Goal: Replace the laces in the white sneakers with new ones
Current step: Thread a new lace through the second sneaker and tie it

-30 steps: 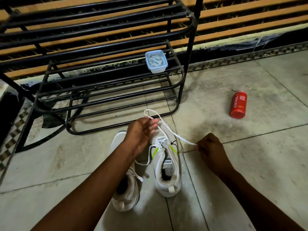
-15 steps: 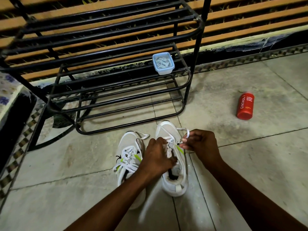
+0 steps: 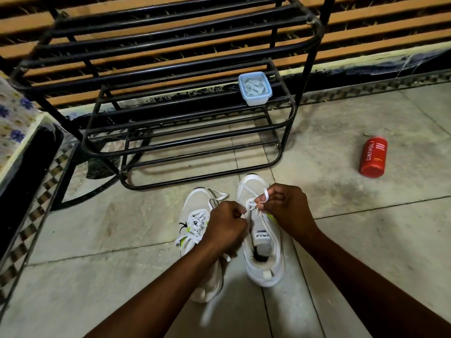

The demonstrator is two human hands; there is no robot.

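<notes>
Head view, the only one given: two white sneakers stand side by side on the tiled floor (image 3: 366, 240) in front of a black metal shoe rack (image 3: 185, 132). The left hand (image 3: 225, 224) pinches a strand of white lace (image 3: 247, 211) at the right sneaker (image 3: 264, 254), and the right hand (image 3: 288, 208) pinches a loop of the same lace above the toe end, so each hand's grip is closed on lace. The left sneaker (image 3: 197, 228) is laced through its eyelets, its ends trailing loose. A clear lidded container (image 3: 255, 89) holding what look like coiled laces sits on the rack shelf, well apart from the hands. The main risk, as I judge it, is an uneven pull: one end could slip back through its eyelet, or the light shoe could tip or skid since nothing pins it. A red body wash bottle (image 3: 373, 156) lies off to the right, clear of the work.
</notes>
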